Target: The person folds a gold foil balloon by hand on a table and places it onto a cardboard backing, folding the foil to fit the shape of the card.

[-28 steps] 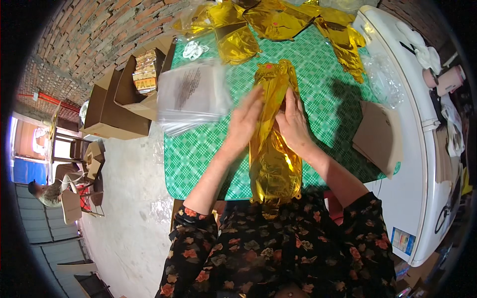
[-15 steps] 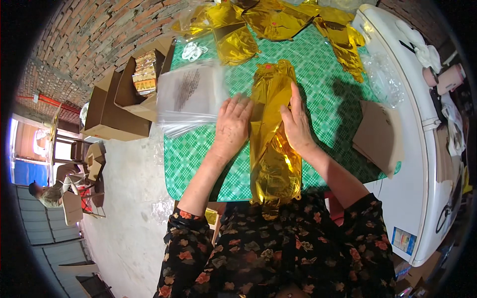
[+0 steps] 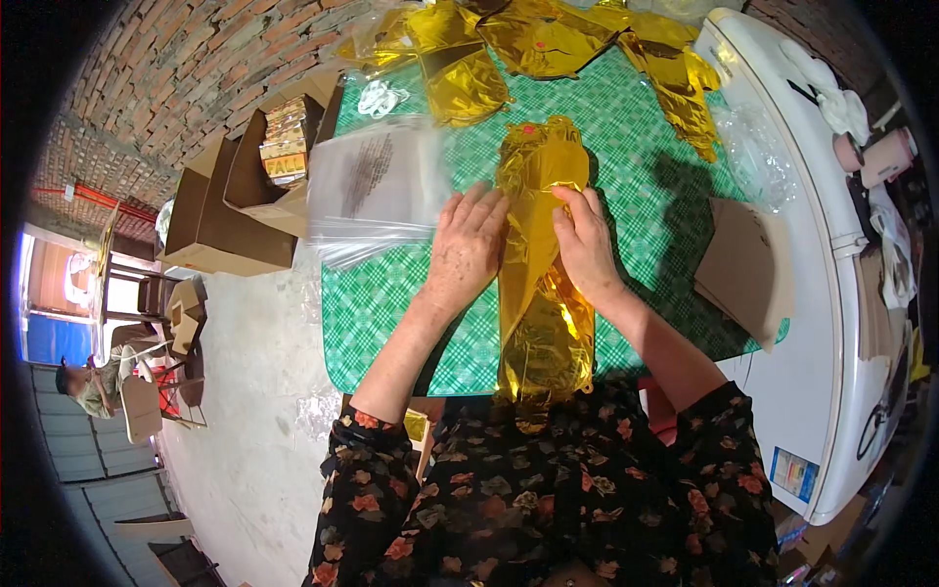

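Observation:
A long folded gold foil balloon (image 3: 533, 264) lies lengthwise in front of me on the table. A small red mark shows near its far end, and its near end hangs over the edge against my shirt. My left hand (image 3: 468, 240) rests flat along the balloon's left edge, fingers stretched forward and together. On the right edge, my right hand (image 3: 587, 240) lies on the foil with bent fingers, its thumb apart from the forefinger. The undersides of the right fingertips are hidden. Left of my left hand is a stack of clear plastic bags (image 3: 367, 191).
More gold foil balloons (image 3: 548, 39) spread along the far side of the green checked table (image 3: 411, 333). Brown cardboard sheets (image 3: 748, 269) lie at right beside a white appliance (image 3: 822, 372). Cardboard boxes (image 3: 220, 215) stand at left. A person (image 3: 93, 386) sits far left.
My right fingers have bent and moved down over the foil from its right edge. The left hand has shifted slightly right, and the balloon has moved slightly right too.

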Tool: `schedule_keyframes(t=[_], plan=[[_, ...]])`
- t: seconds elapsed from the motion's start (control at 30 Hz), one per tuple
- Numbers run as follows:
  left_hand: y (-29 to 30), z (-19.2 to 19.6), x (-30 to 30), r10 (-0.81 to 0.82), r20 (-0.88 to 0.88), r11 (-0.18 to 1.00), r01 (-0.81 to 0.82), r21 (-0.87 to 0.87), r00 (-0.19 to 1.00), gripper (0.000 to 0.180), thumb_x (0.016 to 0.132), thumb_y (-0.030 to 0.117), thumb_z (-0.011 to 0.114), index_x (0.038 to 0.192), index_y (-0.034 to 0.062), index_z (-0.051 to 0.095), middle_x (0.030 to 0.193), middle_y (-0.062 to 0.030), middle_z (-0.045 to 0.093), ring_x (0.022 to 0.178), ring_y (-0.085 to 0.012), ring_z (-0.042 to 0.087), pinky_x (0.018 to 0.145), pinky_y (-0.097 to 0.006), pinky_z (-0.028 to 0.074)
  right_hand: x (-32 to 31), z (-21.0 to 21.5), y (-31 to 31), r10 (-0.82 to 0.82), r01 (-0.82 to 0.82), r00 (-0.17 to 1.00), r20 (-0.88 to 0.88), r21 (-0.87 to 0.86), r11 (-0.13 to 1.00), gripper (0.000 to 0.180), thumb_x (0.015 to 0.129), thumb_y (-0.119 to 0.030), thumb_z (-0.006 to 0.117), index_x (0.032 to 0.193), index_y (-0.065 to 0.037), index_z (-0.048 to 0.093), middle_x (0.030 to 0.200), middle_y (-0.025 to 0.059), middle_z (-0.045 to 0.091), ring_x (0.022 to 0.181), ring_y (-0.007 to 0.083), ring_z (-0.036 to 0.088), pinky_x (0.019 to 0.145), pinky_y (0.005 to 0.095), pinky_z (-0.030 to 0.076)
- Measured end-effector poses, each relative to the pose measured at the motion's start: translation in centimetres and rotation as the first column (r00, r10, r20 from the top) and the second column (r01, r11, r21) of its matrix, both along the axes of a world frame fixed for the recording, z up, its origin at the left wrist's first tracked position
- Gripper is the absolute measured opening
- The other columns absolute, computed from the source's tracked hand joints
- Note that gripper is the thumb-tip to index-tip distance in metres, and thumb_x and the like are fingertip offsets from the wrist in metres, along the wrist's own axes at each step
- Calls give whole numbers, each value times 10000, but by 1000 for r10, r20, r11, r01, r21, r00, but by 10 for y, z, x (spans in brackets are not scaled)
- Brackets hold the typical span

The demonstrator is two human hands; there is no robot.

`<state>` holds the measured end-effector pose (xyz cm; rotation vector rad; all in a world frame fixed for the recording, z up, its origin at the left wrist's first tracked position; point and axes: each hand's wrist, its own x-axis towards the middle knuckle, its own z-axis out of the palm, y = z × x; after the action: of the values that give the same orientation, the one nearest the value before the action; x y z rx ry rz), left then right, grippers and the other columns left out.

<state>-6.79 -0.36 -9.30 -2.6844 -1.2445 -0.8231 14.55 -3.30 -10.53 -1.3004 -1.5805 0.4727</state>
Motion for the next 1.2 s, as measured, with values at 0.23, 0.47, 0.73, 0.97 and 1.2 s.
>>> schedule_keyframes(t=[0.23, 0.47, 0.73, 0.97, 1.2], plan=[[-3, 4, -1, -22, -76, 999, 19, -50, 997, 519, 1041, 269, 644, 1508, 49, 587, 1579, -126, 566, 1530, -333, 444, 1296, -556, 268, 0, -2, 1, -18, 17, 998, 57, 12, 1000, 338, 1028, -52, 562, 1358, 18, 580, 1254, 206, 568, 1168, 418, 595, 1022, 453, 487], [-12, 1, 4, -22, -257, 999, 10, -48, 966, 677, 1113, 514, 460, 1640, 89, 446, 1713, -99, 421, 1614, -285, 325, 1342, -552, 133, -1, -6, 2, -29, 28, 996, 83, 11, 1000, 345, 1010, -43, 563, 1347, 30, 581, 1259, 215, 564, 1173, 424, 587, 1026, 464, 482], [-12, 4, 11, -70, -245, 997, 59, -56, 967, 696, 1104, 549, 461, 1637, 100, 457, 1709, -132, 410, 1615, -303, 318, 1339, -555, 155, 0, -7, 2, -31, 29, 996, 86, 16, 999, 350, 1008, -34, 553, 1351, 33, 568, 1263, 223, 558, 1171, 433, 584, 1022, 476, 483], [-14, 2, 18, -81, -212, 993, 60, -104, 974, 713, 1104, 560, 454, 1644, 95, 437, 1718, -190, 365, 1623, -357, 284, 1334, -566, 162, -1, -5, 1, -20, 19, 998, 66, 4, 1000, 354, 1015, -45, 542, 1363, 20, 566, 1285, 221, 555, 1198, 432, 583, 1037, 483, 482], [-13, 3, 18, -102, -210, 987, 72, -145, 972, 760, 1072, 635, 472, 1653, 147, 438, 1719, -205, 349, 1630, -373, 258, 1319, -625, 156, 7, 0, 4, -8, 8, 1000, -16, -24, 1000, 329, 1010, -44, 570, 1332, 14, 608, 1269, 193, 588, 1172, 401, 621, 1013, 457, 506]])
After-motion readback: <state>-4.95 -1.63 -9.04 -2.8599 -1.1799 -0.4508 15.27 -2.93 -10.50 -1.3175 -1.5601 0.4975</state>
